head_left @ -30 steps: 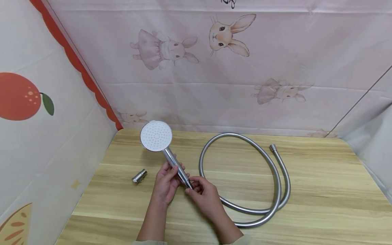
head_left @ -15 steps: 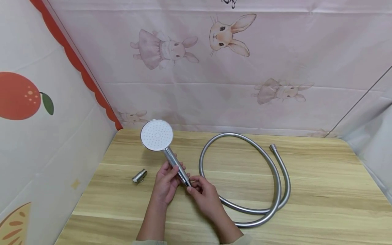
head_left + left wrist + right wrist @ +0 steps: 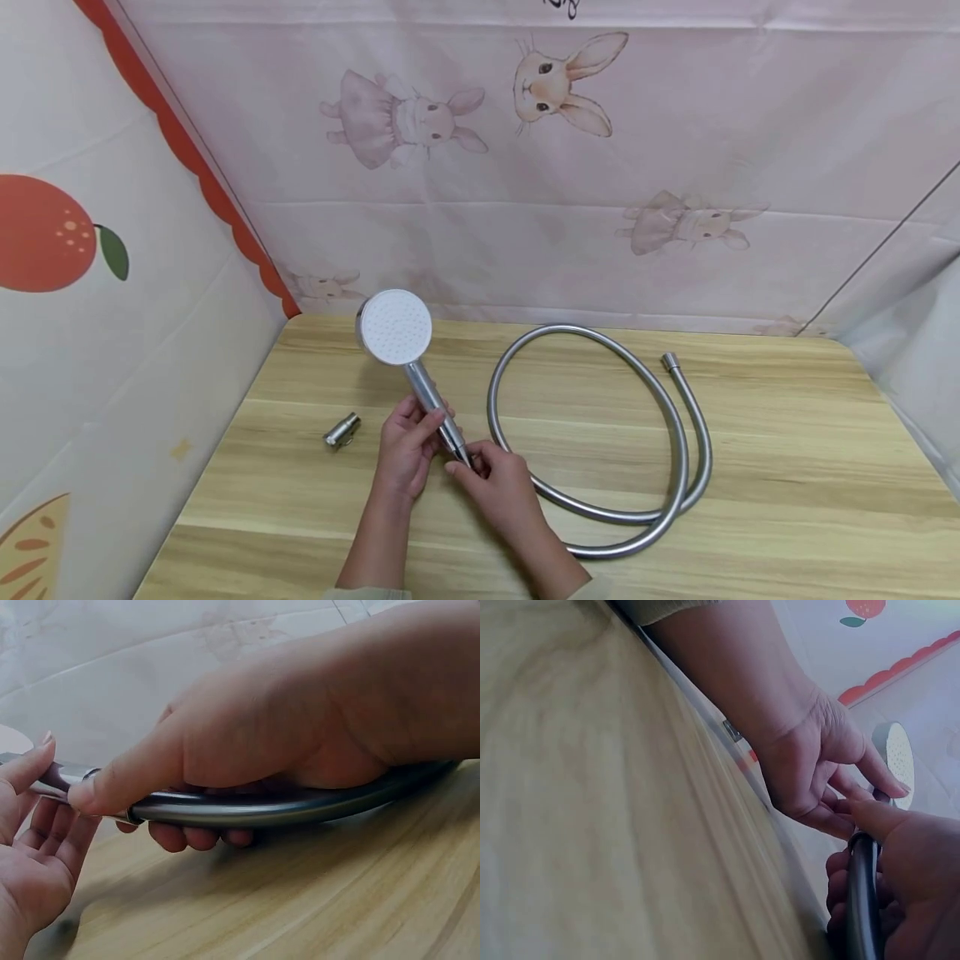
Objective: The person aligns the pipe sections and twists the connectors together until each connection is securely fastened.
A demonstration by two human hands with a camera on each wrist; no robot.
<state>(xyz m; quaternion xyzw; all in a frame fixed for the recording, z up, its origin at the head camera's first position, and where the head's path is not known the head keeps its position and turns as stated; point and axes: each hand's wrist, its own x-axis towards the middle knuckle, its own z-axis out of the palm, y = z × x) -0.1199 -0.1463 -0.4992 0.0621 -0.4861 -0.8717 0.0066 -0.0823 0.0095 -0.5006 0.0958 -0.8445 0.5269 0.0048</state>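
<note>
A chrome hand shower [image 3: 396, 327] with a white, dotted spray face is held up over the table, tilted with its head to the upper left. My left hand [image 3: 405, 446] grips its handle [image 3: 425, 390], thumb along the front. At the handle's lower end, my right hand [image 3: 504, 493] pinches the collar of the grey metal shower hose [image 3: 255, 811] with thumb and fingers. In the left wrist view the hose runs back under the right palm, its collar meeting the handle. The right wrist view shows both hands' fingertips close together at this joint, partly covering it.
Most of the hose lies looped on the wooden table [image 3: 787, 467], its free end nut [image 3: 670, 362] at the back right. A small metal fitting [image 3: 342, 432] lies left of the left hand. A rabbit-print cloth [image 3: 480, 242] hangs behind the table.
The shower head has shifted slightly right and turned a little. My right thumb and fingers have changed position around the joint, with the thumb now further left.
</note>
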